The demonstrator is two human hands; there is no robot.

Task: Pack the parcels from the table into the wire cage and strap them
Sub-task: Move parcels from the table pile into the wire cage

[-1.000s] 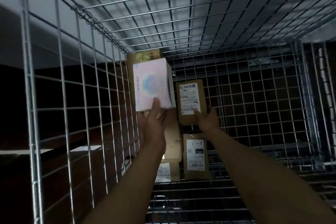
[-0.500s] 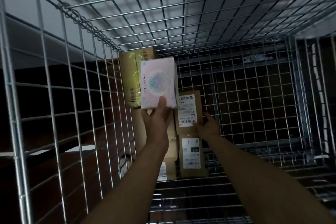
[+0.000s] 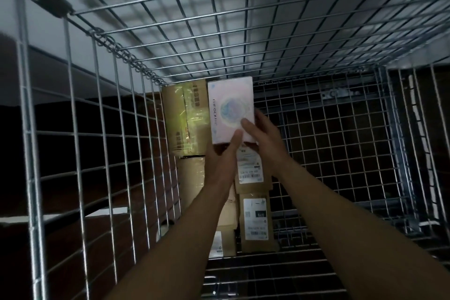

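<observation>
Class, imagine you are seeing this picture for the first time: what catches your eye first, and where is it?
The pale pink box stands out, held up by the left hand and right hand at the middle of the picture. Around it the wire cage fills the view, with brown parcels stacked in its far left corner.

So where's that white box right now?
The white box is mid-frame in the head view, inside the cage, gripped by the left hand and right hand. A taped carton stands just left of it; labelled parcels sit below.
</observation>
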